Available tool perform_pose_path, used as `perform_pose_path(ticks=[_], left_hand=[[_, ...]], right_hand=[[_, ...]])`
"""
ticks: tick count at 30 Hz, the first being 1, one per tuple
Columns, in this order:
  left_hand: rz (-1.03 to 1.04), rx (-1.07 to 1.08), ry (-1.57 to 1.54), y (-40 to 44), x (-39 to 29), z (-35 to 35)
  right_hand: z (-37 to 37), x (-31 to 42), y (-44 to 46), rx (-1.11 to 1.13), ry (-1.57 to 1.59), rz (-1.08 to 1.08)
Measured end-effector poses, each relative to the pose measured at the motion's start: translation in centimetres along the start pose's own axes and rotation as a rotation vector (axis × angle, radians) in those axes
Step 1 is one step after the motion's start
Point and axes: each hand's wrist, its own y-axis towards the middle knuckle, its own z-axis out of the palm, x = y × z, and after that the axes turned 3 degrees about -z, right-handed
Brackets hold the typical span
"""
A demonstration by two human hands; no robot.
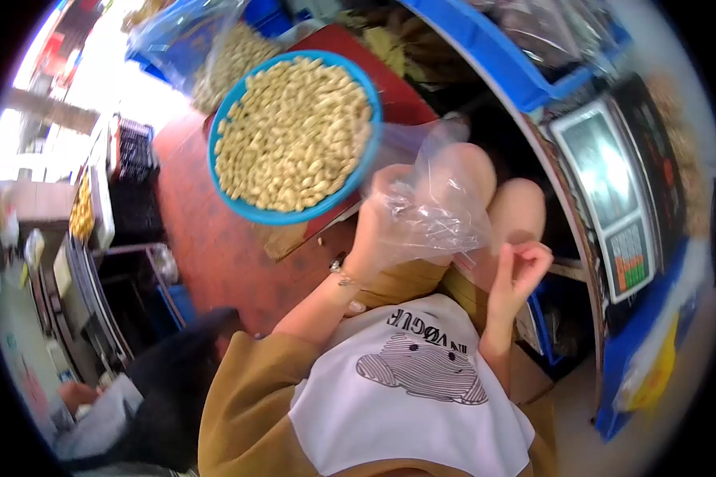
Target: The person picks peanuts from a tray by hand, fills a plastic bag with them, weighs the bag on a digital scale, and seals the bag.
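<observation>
My left hand (pixel 386 203), with a bracelet at the wrist, is closed around a clear plastic bag (pixel 445 219). Crinkled film covers part of the fingers, and the bag spreads over my knees. To the right of the bag is my right hand (pixel 523 266), its thumb and fingertips pinched together. Whatever is between those fingertips, if anything, is too small to make out. Just beyond my left hand stands a round blue basin (pixel 217 176) heaped with pale shelled nuts or beans (pixel 294 135). The bag's upper part reaches the basin's right rim.
A digital scale (pixel 605 175) stands on the right near a blue tray (pixel 525 83). Behind the basin is a clear bag of similar pale pieces (pixel 243 60). The basin rests on a red board (pixel 346 48). At lower left, another person's dark-clothed leg (pixel 179 358) is close by.
</observation>
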Motion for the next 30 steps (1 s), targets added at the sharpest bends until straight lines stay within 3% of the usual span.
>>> perform_pose_path(ticks=[3, 6, 8, 11, 13, 17, 18, 21, 22, 25, 27, 28, 30], left_hand=[[0.085, 0.010, -0.031, -0.2, 1.3, 0.6], [0.317, -0.003, 0.184, 0.3, 1.1, 1.7], [0.648, 0.011, 0.637, 1.0, -0.2, 1.5], [0.714, -0.110, 0.639, 2.0, -0.9, 2.6], [0.613, -0.044, 0.483, 2.2, -2.0, 2.2], [0.242, 0.079, 0.077, 1.8, -5.7, 0.4], [0.374, 0.047, 0.080, 2.1, -5.9, -0.2], [0.436, 0.039, 0.038, 2.0, -6.0, -0.9], [0.359, 0.096, 0.028, 1.8, -6.3, -1.2], [0.390, 0.086, 0.011, 1.7, -5.4, 0.3], [0.249, 0.265, -0.127, 1.0, -5.2, 0.6], [0.220, 0.319, -0.215, 0.9, -4.9, 1.1], [0.128, 0.443, -0.359, 0.9, -5.2, 1.3]], right_hand=[[-0.8, 0.4, 0.6, 0.026, 0.004, 0.032], [-1.2, 2.0, 1.3, 0.188, -0.110, -0.298], [-1.2, 2.6, 0.8, 0.158, -0.131, -0.600], [-0.8, 3.5, 0.1, 0.239, 0.231, -0.898], [-0.3, 6.4, 0.1, 0.488, 0.318, -0.845], [0.8, 7.3, 1.4, 0.566, -0.022, -0.681], [0.5, 7.3, 2.0, 0.548, -0.143, -0.650], [0.1, 7.9, 3.8, 0.520, -0.402, -0.617], [0.1, 7.9, 4.3, 0.515, -0.469, -0.620], [-0.3, 6.2, 3.2, -0.008, -0.291, -0.761], [-1.0, 6.6, 2.9, -0.007, -0.150, -0.909], [-1.6, 7.5, 3.6, 0.248, -0.087, -0.836], [0.2, 9.0, 2.9, 0.393, -0.079, -0.455]])
